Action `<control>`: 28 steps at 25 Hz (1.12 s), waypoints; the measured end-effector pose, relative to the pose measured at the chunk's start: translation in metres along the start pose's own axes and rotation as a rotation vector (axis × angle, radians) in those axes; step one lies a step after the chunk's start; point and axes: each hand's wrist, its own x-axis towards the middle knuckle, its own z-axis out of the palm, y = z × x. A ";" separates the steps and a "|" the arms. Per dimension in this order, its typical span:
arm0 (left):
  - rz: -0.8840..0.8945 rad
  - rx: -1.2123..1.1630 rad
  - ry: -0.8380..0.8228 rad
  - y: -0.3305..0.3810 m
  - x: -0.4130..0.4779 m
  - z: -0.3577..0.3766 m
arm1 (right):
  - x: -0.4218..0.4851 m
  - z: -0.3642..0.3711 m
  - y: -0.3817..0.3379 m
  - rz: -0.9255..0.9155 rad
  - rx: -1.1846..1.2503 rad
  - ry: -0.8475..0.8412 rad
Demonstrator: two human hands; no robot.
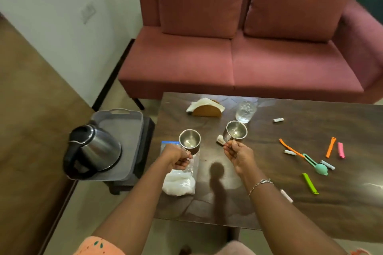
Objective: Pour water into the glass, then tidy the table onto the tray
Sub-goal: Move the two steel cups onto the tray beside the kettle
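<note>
Near the glass (245,111), the left hand (178,156) is gripping the left cup (189,141), the right hand (240,154) the right cup (236,131); a careless lift is risking tipping the glass.

The tray (132,130) stood left of the table (310,203), the kettle (97,149) on its near end. At the table's far side the napkin holder (206,109) was left of the glass (245,112); the left cup (190,141) and the right cup (236,131) were before them, a bag (179,184) nearest.
</note>
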 end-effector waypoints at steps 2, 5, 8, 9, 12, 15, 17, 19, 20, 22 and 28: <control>0.009 -0.027 0.008 -0.004 -0.009 -0.023 | -0.010 0.022 0.008 -0.004 -0.003 -0.032; 0.015 -0.070 0.045 -0.005 -0.015 -0.049 | -0.016 0.047 0.016 -0.004 -0.053 -0.073; 0.002 -0.102 0.100 -0.006 -0.014 -0.072 | -0.009 0.072 0.023 0.023 -0.087 -0.099; -0.008 -0.115 0.114 -0.007 -0.012 -0.080 | -0.006 0.080 0.026 0.038 -0.095 -0.108; -0.034 -0.165 0.152 -0.011 -0.007 -0.101 | 0.000 0.109 0.036 0.068 -0.133 -0.132; -0.053 -0.211 0.173 -0.015 -0.004 -0.118 | 0.002 0.130 0.046 0.070 -0.185 -0.175; -0.048 -0.236 0.202 -0.012 0.000 -0.137 | 0.006 0.148 0.054 0.075 -0.225 -0.194; -0.037 -0.236 0.216 -0.005 0.005 -0.163 | 0.012 0.171 0.064 0.093 -0.257 -0.208; -0.022 -0.230 0.216 0.000 0.009 -0.179 | 0.015 0.184 0.070 0.097 -0.263 -0.214; 0.015 -0.215 0.216 0.011 0.020 -0.216 | 0.021 0.213 0.082 0.096 -0.264 -0.227; 0.013 -0.145 0.190 0.034 0.070 -0.348 | 0.041 0.314 0.140 0.152 -0.292 -0.234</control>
